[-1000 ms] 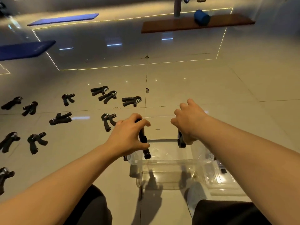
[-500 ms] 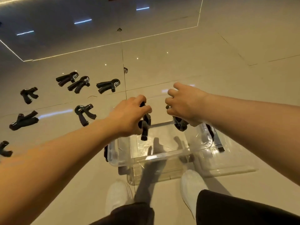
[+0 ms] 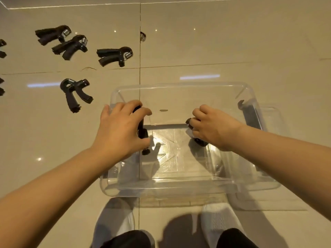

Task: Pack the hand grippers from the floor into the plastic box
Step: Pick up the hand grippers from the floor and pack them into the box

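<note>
Over the box: both hands hold one gripper each.
Left hand fingers wrap a black gripper hanging below them; right hand fingers close on a second gripper beneath the palm. Four spare grippers lie on the floor, left of the box.

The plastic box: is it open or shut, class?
Open. The box has no lid on; both hands, left and right, reach down through its top, each holding a gripper.
</note>
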`<state>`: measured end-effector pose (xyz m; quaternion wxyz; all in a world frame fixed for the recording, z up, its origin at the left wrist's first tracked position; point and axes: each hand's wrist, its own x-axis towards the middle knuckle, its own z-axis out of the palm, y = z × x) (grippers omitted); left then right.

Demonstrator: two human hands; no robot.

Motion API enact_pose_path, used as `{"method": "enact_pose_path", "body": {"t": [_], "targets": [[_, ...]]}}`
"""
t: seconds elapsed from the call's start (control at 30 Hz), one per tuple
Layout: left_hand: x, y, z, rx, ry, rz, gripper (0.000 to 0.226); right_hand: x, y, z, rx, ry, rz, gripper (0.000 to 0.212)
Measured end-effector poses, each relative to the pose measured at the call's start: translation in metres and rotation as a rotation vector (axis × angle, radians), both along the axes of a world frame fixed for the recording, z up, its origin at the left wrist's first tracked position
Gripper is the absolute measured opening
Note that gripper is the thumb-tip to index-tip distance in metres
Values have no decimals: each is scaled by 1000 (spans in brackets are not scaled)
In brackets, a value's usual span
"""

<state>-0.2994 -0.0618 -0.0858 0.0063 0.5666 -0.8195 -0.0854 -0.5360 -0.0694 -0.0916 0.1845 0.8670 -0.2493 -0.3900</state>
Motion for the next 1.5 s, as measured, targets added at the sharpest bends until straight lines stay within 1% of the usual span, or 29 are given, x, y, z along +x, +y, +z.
{"method": "enact_pose_path", "body": {"t": [0.13,0.23,0.27,0.4,0.47,0.57,0.63,0.7,0.8,0.87,0.9,0.97,1.03,1.1,1.17,1.23,1.33,1.4,1.5], "targets": [[0,0,-2,14,66,21,62,-8,1,-1,-34,14,-47,35],[0,0,-1,0,202,93,56,-10,4,-1,-42,-1,-34,30],[0,0,0,-4,220,100,55,-12,4,-2,-52,-6,-22,28],[-1,1,-1,7,174,56,58,-15,10,-8,-90,8,12,27],[-1,2,-1,9,152,38,62,-17,10,-9,-91,-19,12,29],[0,2,-1,18,130,14,65,-23,7,-9,5,-118,13,31],[0,3,0,28,119,18,67,-24,4,-7,41,-205,17,26],[0,3,0,22,121,16,67,-26,4,-5,93,-272,-68,20],[0,4,-2,-3,120,-8,67,-34,8,-16,209,-308,-216,28],[0,4,-3,-28,126,-27,68,-33,11,-18,313,-364,-294,28],[0,5,-3,-38,131,-33,69,-33,13,-21,374,-377,-327,26],[0,5,-4,-42,143,-34,69,-32,16,-28,486,-330,-401,25],[0,5,-5,-38,138,-41,68,-29,18,-35,560,-241,-471,37],[0,4,-6,-33,121,-52,70,-25,18,-43,586,-152,-460,45],[0,4,-5,-29,115,-53,71,-22,19,-50,565,-106,-384,41],[0,5,-6,-30,123,-55,70,-19,24,-53,480,-96,-263,35],[0,4,-6,-38,130,-62,69,-18,25,-56,347,-143,-137,34],[0,4,-6,-37,121,-68,70,-20,21,-60,357,-159,-167,36],[0,5,-5,-38,107,-75,72,-22,19,-69,413,-130,-194,41]]}}
